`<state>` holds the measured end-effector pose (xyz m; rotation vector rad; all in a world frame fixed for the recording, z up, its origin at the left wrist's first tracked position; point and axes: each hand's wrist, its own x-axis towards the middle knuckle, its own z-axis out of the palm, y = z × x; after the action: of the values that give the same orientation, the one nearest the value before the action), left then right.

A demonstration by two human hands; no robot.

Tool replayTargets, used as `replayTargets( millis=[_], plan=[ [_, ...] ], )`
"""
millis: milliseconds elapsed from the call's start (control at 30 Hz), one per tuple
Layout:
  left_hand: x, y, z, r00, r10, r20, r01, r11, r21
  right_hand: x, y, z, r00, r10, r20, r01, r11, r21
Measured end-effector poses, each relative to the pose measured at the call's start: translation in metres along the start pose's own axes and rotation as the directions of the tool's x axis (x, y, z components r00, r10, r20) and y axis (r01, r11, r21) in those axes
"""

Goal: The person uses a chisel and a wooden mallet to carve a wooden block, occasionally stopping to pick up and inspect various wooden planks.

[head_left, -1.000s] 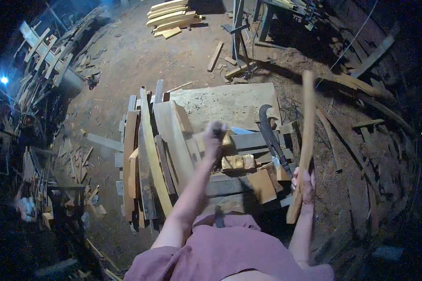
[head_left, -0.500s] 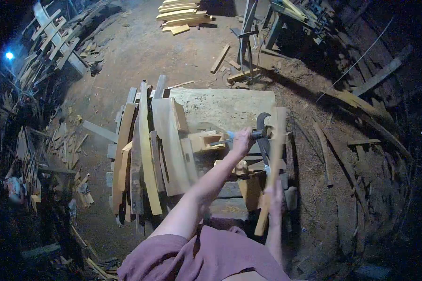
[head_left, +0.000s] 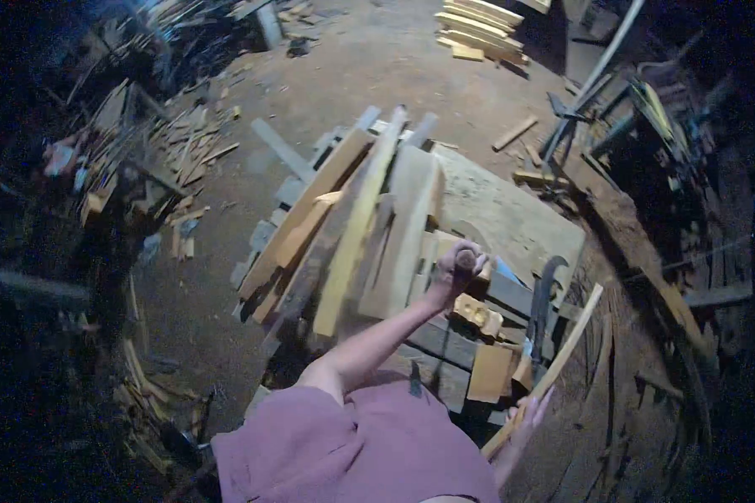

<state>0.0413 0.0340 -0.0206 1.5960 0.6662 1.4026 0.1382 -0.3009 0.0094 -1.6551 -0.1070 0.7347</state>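
Note:
My left hand (head_left: 460,270) is closed around a tool handle (head_left: 466,259), its round end turned up toward me. The tool's working end is not clear enough to name. Below it are the bench and some notched wooden blocks (head_left: 478,314). Low on the right, my right hand (head_left: 527,417) grips a long, narrow wooden strip (head_left: 572,342), slanting up and away past the bench's right edge. Between the hands, nearer the right, lies a dark tool with a hooked blade (head_left: 548,281). An orange-brown wood block (head_left: 489,373) sits close to the right hand.
Several long boards (head_left: 356,239) lie piled on the bench's left side. A broad pale board (head_left: 512,201) covers its far part. Beyond, a stack of cut planks (head_left: 478,29) rests on the dirt floor (head_left: 344,75). Scrap wood (head_left: 197,138) is heaped on the left.
My view has turned, so the bench appears slanted. The tool in my left hand has swung from lying sideways to handle-end up. The wooden strip in my right hand has tilted outward to the right.

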Motion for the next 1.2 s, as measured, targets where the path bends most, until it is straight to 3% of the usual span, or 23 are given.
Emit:
replayTargets(
  millis=[67,100,133,167,200,267,300,333,367,400,533,567,600,733,800,833,867,933,1000,1033,1133,1200],
  plan=[
    [-0.002,0.019,-0.041,0.993,-0.116,-0.031,0.117,0.992,0.045,-0.006,0.01,-0.006,0.999,0.01,0.04,-0.007,0.995,-0.096],
    [-0.041,-0.056,-0.043,0.989,-0.144,-0.029,0.146,0.986,0.081,-0.005,0.022,-0.008,0.996,-0.073,0.054,0.085,0.961,-0.264],
    [-0.028,-0.004,-0.069,0.905,-0.421,-0.064,0.394,0.884,-0.25,-0.009,0.018,0.001,0.985,-0.156,0.08,0.175,0.89,-0.421],
    [-0.026,0.011,-0.094,0.901,-0.429,-0.071,0.399,0.881,-0.256,-0.018,0.013,0.009,0.989,-0.112,0.095,0.144,0.872,-0.469],
    [-0.024,0.021,-0.116,0.888,-0.451,-0.093,0.441,0.891,-0.107,-0.029,0.001,0.023,0.989,-0.109,0.095,0.142,0.866,-0.479],
    [-0.022,0.034,-0.152,0.869,-0.478,-0.132,0.495,0.846,0.197,-0.048,-0.011,0.048,0.977,-0.111,0.182,0.208,0.693,-0.69],
    [-0.023,0.04,-0.166,0.868,-0.463,-0.178,0.485,0.869,0.101,-0.055,-0.009,0.06,0.972,-0.148,0.182,0.232,0.725,-0.648],
    [-0.023,0.048,-0.177,0.863,-0.452,-0.228,0.465,0.885,0.006,-0.059,-0.016,0.067,0.971,-0.086,0.221,0.215,0.716,-0.665],
    [-0.016,0.054,-0.185,0.945,0.043,-0.325,0.131,0.859,0.496,-0.06,-0.014,0.067,0.967,-0.086,0.239,0.235,0.662,-0.712],
    [-0.032,0.031,-0.198,0.809,-0.42,-0.412,0.52,0.838,0.166,-0.059,-0.009,0.066,0.963,-0.082,0.258,0.254,0.604,-0.755],
    [-0.023,0.065,-0.233,0.79,-0.367,-0.491,0.505,0.844,0.182,-0.056,-0.007,0.063,0.936,-0.13,0.326,0.347,0.481,-0.805],
    [-0.038,0.041,-0.245,0.68,-0.47,-0.563,0.616,0.783,0.091,-0.055,-0.012,0.063,0.922,-0.123,0.367,0.384,0.417,-0.824],
    [-0.039,0.051,-0.25,0.68,-0.464,-0.567,0.613,0.785,0.092,-0.054,-0.016,0.064,0.906,-0.115,0.407,0.42,0.352,-0.837],
    [-0.054,0.064,-0.254,0.72,-0.457,-0.522,0.625,0.755,0.201,-0.041,-0.02,0.048,0.869,-0.145,0.474,0.492,0.358,-0.793],
    [-0.071,0.07,-0.25,0.807,-0.485,-0.338,0.568,0.476,0.672,-0.031,-0.016,0.032,0.857,-0.165,0.488,0.512,0.362,-0.779],
    [-0.09,0.045,-0.255,0.813,-0.541,-0.217,0.527,0.523,0.67,-0.028,-0.014,0.026,0.869,-0.174,0.464,0.495,0.344,-0.798],
    [-0.104,0.031,-0.252,0.83,-0.52,-0.201,0.443,0.397,0.804,-0.026,-0.015,0.021,0.878,-0.172,0.446,0.477,0.387,-0.789],
    [-0.103,0.027,-0.231,0.784,-0.575,-0.234,0.506,0.374,0.777,-0.022,-0.009,0.006,0.874,-0.222,0.432,0.485,0.443,-0.754],
    [-0.098,-0.02,-0.222,0.746,-0.634,-0.204,0.523,0.368,0.768,-0.02,-0.008,-0.006,0.899,-0.199,0.39,0.438,0.453,-0.777],
    [-0.079,-0.01,-0.206,0.713,-0.67,-0.207,0.55,0.351,0.758,-0.021,-0.012,-0.008,0.896,-0.217,0.388,0.444,0.45,-0.774],
    [-0.057,-0.048,-0.186,0.842,-0.515,-0.159,0.443,0.492,0.75,-0.019,-0.01,-0.022,0.906,-0.211,0.367,0.423,0.487,-0.764],
    [-0.04,-0.057,-0.172,0.807,-0.55,-0.213,0.453,0.348,0.821,-0.021,-0.012,-0.031,0.899,-0.226,0.374,0.437,0.445,-0.782]
  ],
)
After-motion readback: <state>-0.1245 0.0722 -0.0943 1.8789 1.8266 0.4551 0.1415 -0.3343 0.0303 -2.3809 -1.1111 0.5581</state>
